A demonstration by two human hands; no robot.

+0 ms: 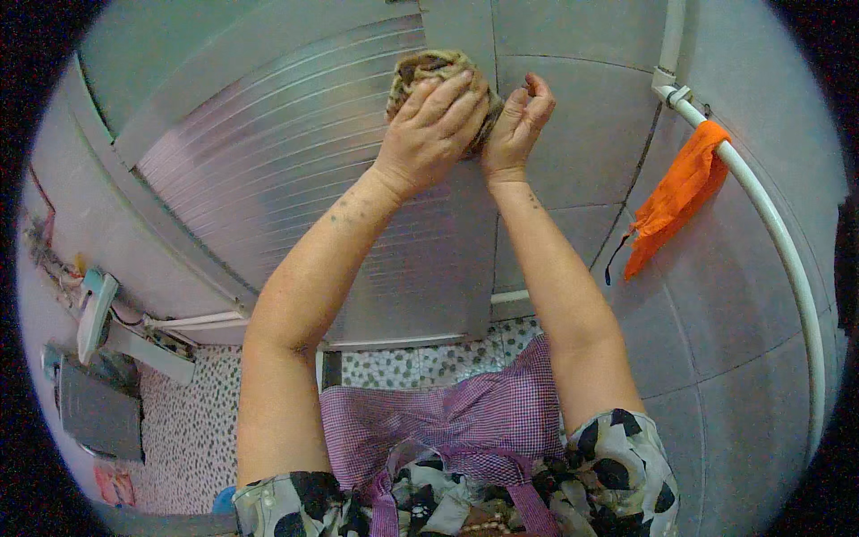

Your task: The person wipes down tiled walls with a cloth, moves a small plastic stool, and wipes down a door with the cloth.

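A crumpled, patterned cloth (436, 64) is bunched up in front of a ribbed, translucent door panel (268, 134). My left hand (436, 131) lies over it with the fingers wrapped round the bundle. Just to the right, my right hand (520, 124) is raised beside the cloth's right edge, its fingers bent, with the palm side partly hidden; whether it grips a fold of the cloth I cannot tell. Behind both hands are the panel's edge and a grey tiled wall (570, 134).
An orange cloth (681, 194) hangs over a white pipe (778, 208) along the right wall. Pebble-patterned flooring (429, 362) shows below the door. At the lower left are a dark grey box-like object (100, 406) and a pale fixture (97, 315) on the wall side.
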